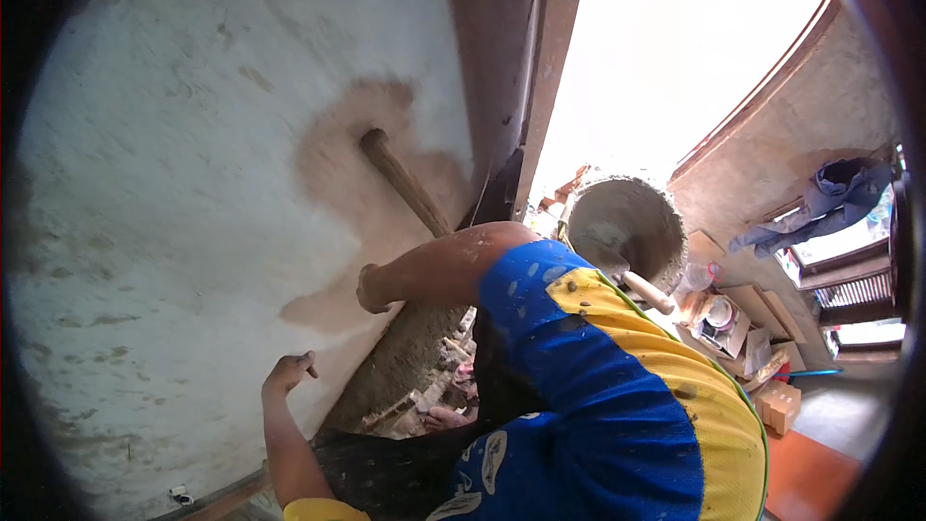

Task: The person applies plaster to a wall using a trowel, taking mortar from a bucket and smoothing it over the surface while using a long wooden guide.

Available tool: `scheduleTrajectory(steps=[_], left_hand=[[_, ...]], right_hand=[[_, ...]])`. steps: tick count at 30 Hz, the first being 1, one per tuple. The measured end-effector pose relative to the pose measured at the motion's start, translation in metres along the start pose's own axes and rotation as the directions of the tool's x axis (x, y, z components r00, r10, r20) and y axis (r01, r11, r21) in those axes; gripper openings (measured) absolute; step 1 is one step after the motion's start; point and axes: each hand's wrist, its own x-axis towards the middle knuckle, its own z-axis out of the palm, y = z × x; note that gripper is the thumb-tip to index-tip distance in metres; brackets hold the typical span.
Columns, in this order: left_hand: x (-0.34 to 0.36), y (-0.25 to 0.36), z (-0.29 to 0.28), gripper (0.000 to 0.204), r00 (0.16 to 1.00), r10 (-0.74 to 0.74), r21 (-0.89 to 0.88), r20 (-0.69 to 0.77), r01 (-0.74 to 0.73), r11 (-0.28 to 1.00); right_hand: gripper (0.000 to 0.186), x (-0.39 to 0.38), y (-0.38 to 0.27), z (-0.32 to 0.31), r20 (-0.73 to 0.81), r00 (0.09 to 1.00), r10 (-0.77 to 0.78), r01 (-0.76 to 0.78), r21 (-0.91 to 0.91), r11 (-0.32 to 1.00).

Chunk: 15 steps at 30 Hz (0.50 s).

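My right arm, in a blue and yellow sleeve, stretches left across the view toward a pale plastered wall (193, 183). At its end my right hand (373, 289) is bent down close to the wall; its fingers are hidden, so what it holds does not show. Lower left, my left hand (289, 373) is raised in front of the wall, fingers curled in with nothing visible in them. Above my right forearm a round wooden pole (405, 178) slants across a damp brown patch (338, 159), its lower end hidden behind the arm.
Right of my shoulder stands a mortar-crusted bucket (627, 222), a wooden handle (648, 291) at its rim. Cardboard boxes (777, 405) and clutter lie farther right; dark blue clothing (834, 198) hangs by a window. Rubble (449, 381) lies below my arm, beside a brown frame (555, 58).
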Motion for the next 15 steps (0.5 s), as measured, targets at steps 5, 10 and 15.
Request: scheduleTrajectory(steps=[5,10,15], left_hand=[[0.018,0.001,-0.001,0.02,0.977,0.214,0.13,-0.018,-0.21,0.969],[0.014,0.06,-0.011,0.025,0.989,0.148,0.037,-0.007,-0.147,0.988],[0.001,0.039,-0.008,0.019,0.982,0.138,0.071,-0.132,-0.13,0.989]], right_hand=[[0.02,-0.001,0.018,0.044,0.364,0.931,0.006,-0.029,0.057,0.998],[0.018,-0.007,0.038,0.104,0.54,0.838,0.074,-0.142,0.085,0.986],[0.021,-0.024,0.022,0.055,0.471,0.882,0.006,-0.063,0.107,0.992]])
